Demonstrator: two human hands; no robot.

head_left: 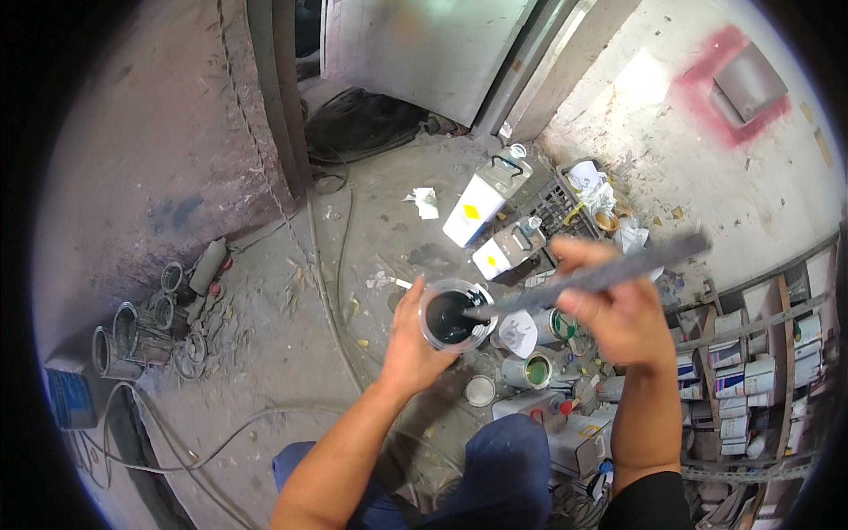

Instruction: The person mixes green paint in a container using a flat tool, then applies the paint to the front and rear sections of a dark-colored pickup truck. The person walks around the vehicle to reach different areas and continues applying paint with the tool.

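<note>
My left hand (411, 353) is wrapped round a clear plastic cup (452, 284) with dark, glossy liquid (444, 316) inside. A thin white stick, perhaps a cigarette (404, 283), pokes out by its fingers. Gripped in my right hand (618, 314) is a long, flat dark stirring stick (649, 262), slightly blurred. It slants down to the left, and its lower end reaches into the cup over the right part of the rim. A white paper-like cone or cup (518, 333) sits just right of the cup, below the stick.
Opened paint cans (536, 371) and a round lid (480, 390) lie near my knees. Two rectangular metal cans (477, 208) stand ahead beside a crate (556, 205). Shelves of cans (746, 380) line the right. Used tins (132, 331) and hoses (331, 291) lie leftward.
</note>
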